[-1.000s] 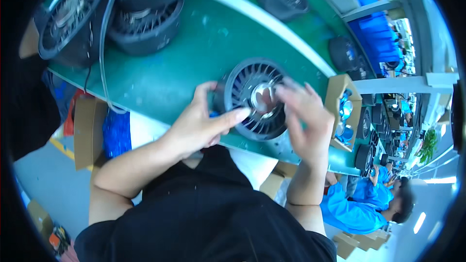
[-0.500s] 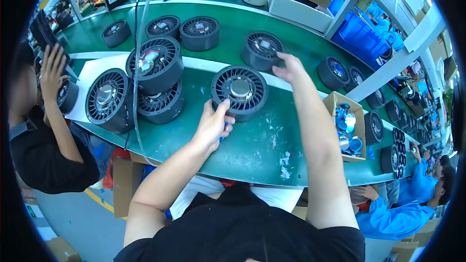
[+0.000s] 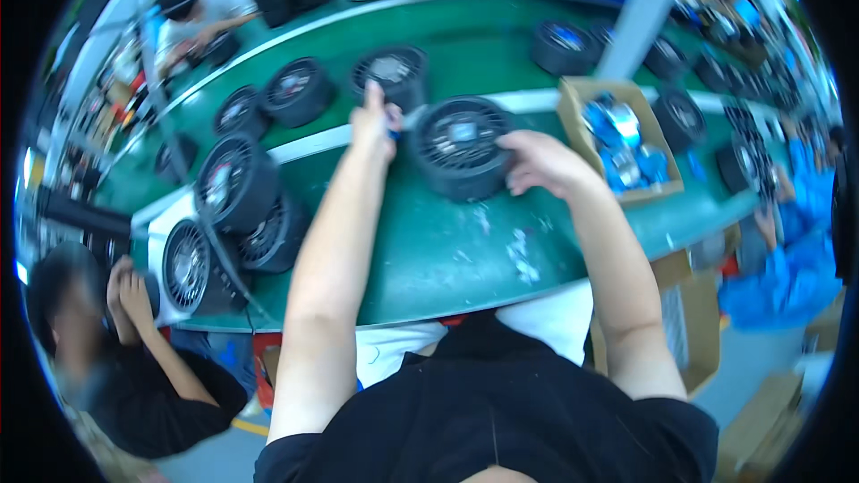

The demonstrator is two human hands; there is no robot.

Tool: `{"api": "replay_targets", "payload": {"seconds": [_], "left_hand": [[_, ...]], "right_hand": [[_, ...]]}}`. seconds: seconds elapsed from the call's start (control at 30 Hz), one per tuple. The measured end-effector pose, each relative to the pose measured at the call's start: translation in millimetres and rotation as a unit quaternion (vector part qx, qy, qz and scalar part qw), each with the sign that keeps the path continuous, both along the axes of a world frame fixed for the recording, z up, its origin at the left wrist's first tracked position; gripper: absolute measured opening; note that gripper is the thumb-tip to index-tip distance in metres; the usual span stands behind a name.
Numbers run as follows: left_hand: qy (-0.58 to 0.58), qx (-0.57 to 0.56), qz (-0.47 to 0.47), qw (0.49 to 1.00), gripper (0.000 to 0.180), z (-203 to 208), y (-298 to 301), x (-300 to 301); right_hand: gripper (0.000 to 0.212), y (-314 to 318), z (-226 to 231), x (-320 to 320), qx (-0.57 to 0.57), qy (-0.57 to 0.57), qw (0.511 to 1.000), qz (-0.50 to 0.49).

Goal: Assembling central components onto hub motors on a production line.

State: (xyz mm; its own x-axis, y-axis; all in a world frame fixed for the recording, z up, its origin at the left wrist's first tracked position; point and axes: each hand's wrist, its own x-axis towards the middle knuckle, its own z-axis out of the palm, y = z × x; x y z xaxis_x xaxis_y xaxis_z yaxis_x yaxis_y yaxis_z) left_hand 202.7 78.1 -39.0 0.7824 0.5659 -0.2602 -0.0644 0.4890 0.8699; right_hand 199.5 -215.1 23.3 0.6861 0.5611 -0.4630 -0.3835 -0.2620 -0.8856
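My right hand point(image 3: 548, 163) curls its fingers against the right side of a round black finned housing point(image 3: 461, 148), which has a small pale piece at its centre and sits on the green bench. Farther back and to the left, my left hand point(image 3: 371, 125) is closed around a small blue object point(image 3: 393, 132), mostly hidden by the fingers. Its fingertips reach the near side of another black finned housing point(image 3: 392, 76) with a silvery round centre. Motion blur softens both housings, and finger contact on the far one is hard to make out.
More black housings are stacked at left point(image 3: 234, 183), beside a seated person point(image 3: 134, 349). A cardboard box point(image 3: 671, 181) of blue and silvery round parts stands at right. Behind it rises a pale post point(image 3: 640, 13). A white strip point(image 3: 313, 145) crosses the green bench point(image 3: 412, 277).
The silvery-centred housing has gone to the far side with my left hand. My right hand has brought the other housing nearer. The whole view has turned to the right.
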Motion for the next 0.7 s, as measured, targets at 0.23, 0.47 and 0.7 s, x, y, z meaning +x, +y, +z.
{"api": "replay_targets", "payload": {"seconds": [0.23, 0.47, 0.7], "left_hand": [[-0.014, -0.031, -0.043, 0.998, 0.047, 3.0, 1.2, 16.6], [-0.138, -0.049, -0.080, 0.986, 0.053, 69.9, -10.7, -132.8], [-0.103, 0.210, 0.067, 0.970, 0.052, 86.0, -57.5, -271.7]], "right_hand": [[0.045, -37.9, 11.1, -59.6, -0.110, -0.467, 0.870, 0.111], [0.042, -119.7, -2.5, 65.6, -0.376, -0.611, 0.697, 0.000], [0.030, -124.0, -6.1, 96.0, -0.359, -0.565, 0.743, -0.003]]}}
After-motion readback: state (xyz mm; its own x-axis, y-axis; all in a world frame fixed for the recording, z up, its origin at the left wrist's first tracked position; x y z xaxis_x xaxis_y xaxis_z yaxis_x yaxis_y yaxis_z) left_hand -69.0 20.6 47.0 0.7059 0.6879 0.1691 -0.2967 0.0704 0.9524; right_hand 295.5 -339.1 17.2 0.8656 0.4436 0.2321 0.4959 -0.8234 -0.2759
